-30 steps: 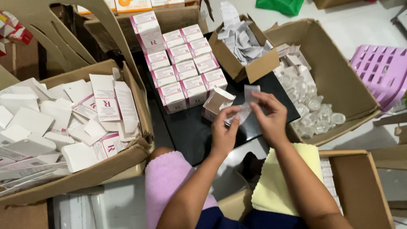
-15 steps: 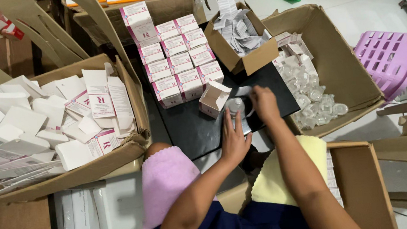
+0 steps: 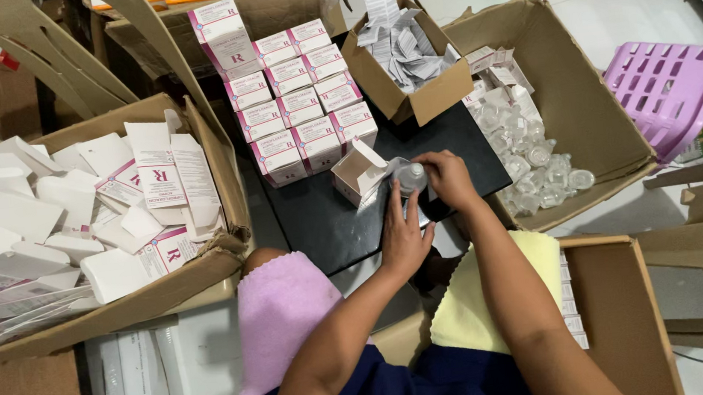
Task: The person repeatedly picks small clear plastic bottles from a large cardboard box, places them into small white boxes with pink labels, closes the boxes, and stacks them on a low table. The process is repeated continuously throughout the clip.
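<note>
A small jar point(image 3: 409, 178), seemingly wrapped, sits between both hands.

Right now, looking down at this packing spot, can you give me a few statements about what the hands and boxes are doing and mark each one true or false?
1. The right hand holds a small clear plastic bottle. True.
2. The small white open carton lies on the black board. True.
3. The left hand rests inside the big cardboard box of flat white cartons. False: it is on the black board, beside the bottle.
4. The stacked pink-and-white cartons are scattered on the floor. False: they stand in neat rows.
5. The purple plastic crate is on the right. True.
</note>
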